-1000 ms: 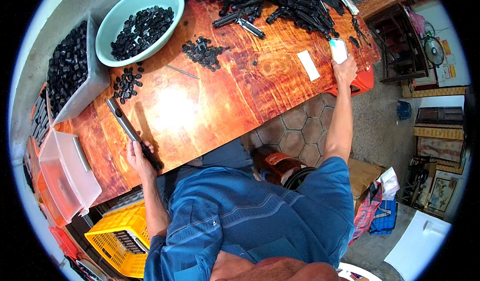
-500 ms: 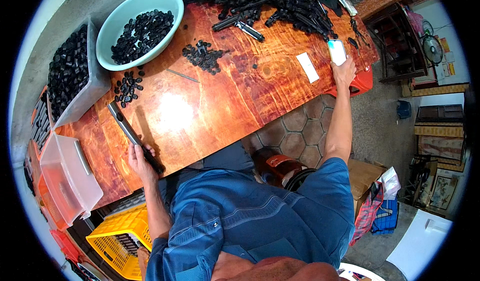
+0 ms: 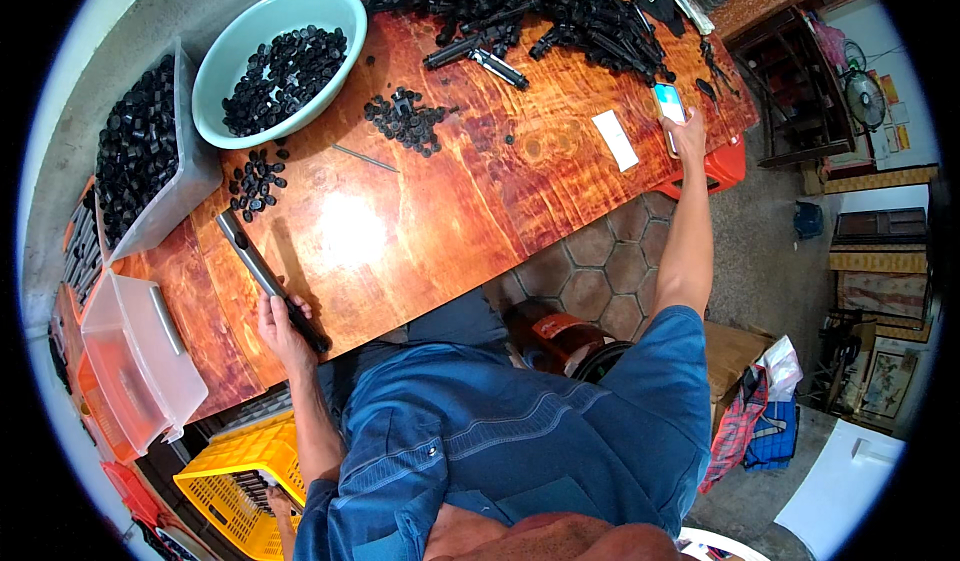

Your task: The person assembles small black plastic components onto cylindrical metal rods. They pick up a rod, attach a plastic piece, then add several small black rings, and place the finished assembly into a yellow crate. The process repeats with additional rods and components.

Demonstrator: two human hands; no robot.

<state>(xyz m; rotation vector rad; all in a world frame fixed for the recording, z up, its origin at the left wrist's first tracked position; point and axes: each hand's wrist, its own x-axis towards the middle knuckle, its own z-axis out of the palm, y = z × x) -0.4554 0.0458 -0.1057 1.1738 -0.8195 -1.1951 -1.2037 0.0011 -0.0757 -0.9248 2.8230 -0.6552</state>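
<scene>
My left hand (image 3: 284,329) is wrapped around a dark grey tubular part (image 3: 262,267) with a black lower end, held slanting at the table's near left edge. A smartphone (image 3: 669,106) with a lit screen is in my right hand (image 3: 688,137), over the table's right end. Beside the phone lies a white slip of paper (image 3: 614,140). Small black caps lie in a loose pile (image 3: 408,121) at mid-table, with a smaller group (image 3: 257,181) nearer my left hand. A thin metal rod (image 3: 366,158) rests between them.
Black caps fill part of a pale green basin (image 3: 208,111) and a clear bin (image 3: 165,206). Black tubular parts (image 3: 590,26) are heaped along the far side. An empty clear tray (image 3: 150,361) stands at left. Another person's hand (image 3: 280,504) reaches into a yellow crate (image 3: 215,471) of tubes.
My right hand has shifted slightly, and the phone has turned and come a little lower. The other person's hand has moved further into view at the yellow crate. My left hand is nearly still.
</scene>
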